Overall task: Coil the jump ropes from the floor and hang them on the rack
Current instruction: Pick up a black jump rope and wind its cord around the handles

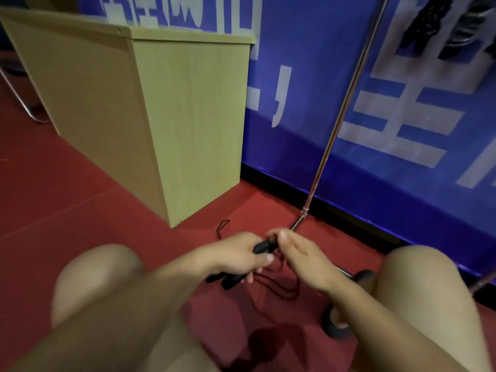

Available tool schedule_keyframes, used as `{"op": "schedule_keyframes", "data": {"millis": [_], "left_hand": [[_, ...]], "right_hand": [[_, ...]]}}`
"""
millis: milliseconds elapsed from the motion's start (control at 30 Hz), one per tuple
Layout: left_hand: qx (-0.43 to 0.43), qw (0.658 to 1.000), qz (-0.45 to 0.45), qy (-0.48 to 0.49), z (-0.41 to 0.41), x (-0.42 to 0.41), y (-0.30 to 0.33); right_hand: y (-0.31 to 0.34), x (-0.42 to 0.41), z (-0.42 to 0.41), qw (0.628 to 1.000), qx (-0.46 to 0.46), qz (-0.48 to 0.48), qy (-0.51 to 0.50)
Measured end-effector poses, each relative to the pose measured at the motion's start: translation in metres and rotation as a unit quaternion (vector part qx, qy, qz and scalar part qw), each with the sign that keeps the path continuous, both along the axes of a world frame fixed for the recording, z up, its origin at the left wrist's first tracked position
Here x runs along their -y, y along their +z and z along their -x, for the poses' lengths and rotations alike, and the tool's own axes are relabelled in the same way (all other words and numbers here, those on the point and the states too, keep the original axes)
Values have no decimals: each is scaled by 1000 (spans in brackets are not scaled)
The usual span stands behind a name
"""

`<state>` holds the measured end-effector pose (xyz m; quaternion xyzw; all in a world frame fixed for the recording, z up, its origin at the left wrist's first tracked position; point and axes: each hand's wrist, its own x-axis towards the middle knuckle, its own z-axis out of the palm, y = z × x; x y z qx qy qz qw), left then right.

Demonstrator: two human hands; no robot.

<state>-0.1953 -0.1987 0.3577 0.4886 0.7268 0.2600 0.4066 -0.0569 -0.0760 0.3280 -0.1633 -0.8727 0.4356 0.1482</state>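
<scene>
Crouched low, both bare knees in view, hands meeting between them above the dark red floor point(67, 189). My left hand point(236, 255) is curled round the black plastic jump rope handles point(261, 247); their front ends poke out past the thumb, and the back ends point(228, 281) stick out below the palm, two of them side by side. My right hand point(298, 253) is right against the front tip of those handles, thumb and forefinger pinched together there on the thin black rope cord point(279, 287), though motion blur keeps me from seeing exactly what the fingertips hold. The cord hangs in slack loops under both hands and trails onto the floor between my knees. A separate short loop of thin black cord point(222, 228) lies on the floor just ahead of the hands, near the corner of the light wood-laminate cabinet point(150, 108).

The thin chrome metal rack pole point(346, 103) rises slanted from a joint at the floor just beyond my right hand, up along the blue wall banner with white characters point(308, 76). Dark bundles point(426, 22) hang at the top right, blurred, cannot tell what they are. Black round wheels of the rack base point(334, 328) sit by my right forearm, near my right knee. A chrome chair leg point(24, 103) shows at far left behind the cabinet.
</scene>
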Motion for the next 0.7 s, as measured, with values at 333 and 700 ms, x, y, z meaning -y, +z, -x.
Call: {"op": "schedule_keyframes", "data": {"millis": [333, 700], "left_hand": [[-239, 965, -91, 53, -11, -15, -16], [266, 922, -63, 274, -39, 10, -26]], "right_hand": [[-25, -3, -52, 956, -80, 85, -268], [-17, 15, -30, 817, -158, 479, -280]]}}
